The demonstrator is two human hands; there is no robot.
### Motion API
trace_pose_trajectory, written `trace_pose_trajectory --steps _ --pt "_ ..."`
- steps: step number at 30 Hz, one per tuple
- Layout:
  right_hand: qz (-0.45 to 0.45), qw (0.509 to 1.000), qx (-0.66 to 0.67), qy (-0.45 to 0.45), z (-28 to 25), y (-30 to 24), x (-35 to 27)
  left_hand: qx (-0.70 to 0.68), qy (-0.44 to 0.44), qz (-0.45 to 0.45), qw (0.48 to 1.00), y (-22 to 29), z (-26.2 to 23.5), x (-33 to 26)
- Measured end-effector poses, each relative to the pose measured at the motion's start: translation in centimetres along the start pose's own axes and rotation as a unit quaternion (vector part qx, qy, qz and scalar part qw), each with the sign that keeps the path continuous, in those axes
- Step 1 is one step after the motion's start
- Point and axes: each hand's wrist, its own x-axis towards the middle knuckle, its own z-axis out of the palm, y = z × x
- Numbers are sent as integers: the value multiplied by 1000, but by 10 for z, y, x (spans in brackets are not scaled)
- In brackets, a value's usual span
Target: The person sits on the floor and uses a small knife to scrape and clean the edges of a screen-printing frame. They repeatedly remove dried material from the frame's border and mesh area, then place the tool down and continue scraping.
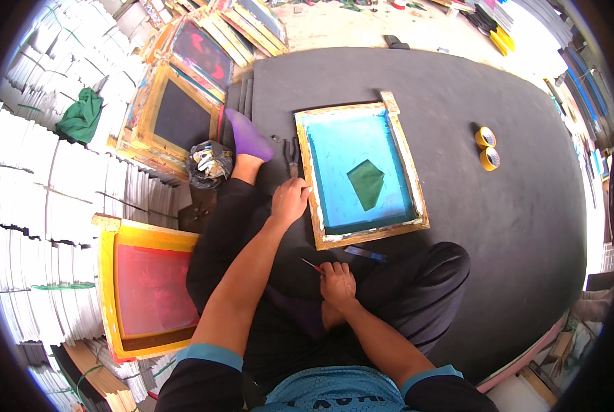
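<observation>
A wooden-framed printing screen [416, 192] with blue mesh lies on the dark mat in front of me. On its mesh rests a folded dark green cloth [367, 184]. My left hand [290, 202] is closed at the frame's left edge, its fingertips against the wood. Just beyond that hand lies a dark pair of pliers [293, 154]. Close to my lap, my right hand [338, 281] grips a small red-handled tool [314, 266] with a thin pointed metal end; its exact kind is unclear. A blue strip-like object [366, 254] lies between the frame's near edge and my leg.
Two yellow tape rolls [487, 147] stand on the mat [513, 247] at right. Left of me are a yellow-framed red screen [152, 288], more leaning screens [180, 117], a black bag of scraps [209, 165] and tall paper stacks [32, 178]. My purple-socked foot [248, 136] is beside the frame.
</observation>
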Motion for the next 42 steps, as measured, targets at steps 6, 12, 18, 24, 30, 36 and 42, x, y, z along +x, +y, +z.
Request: trace_pose_trajectory --steps 6,12,18,24,30,36,42 --pt "8 997 -66 -49 -6 5 12 -183 33 -194 963 3 13 -47" --pt "18 1000 -19 -12 -21 -10 15 -288 66 -296 908 -7 29 -102" --pt "-87 993 6 85 -25 -5 61 -240 91 -228 939 -6 28 -110" --pt "-173 979 -82 65 -23 10 127 -320 93 -283 899 -1 20 -109" --pt "-261 944 -195 44 -19 20 140 -448 103 -386 799 -9 20 -103" --pt "-283 915 -281 58 -17 8 141 -464 103 -406 780 -10 21 -102" --pt "-252 903 -346 46 -9 -8 143 -473 98 -391 783 -11 23 -104"
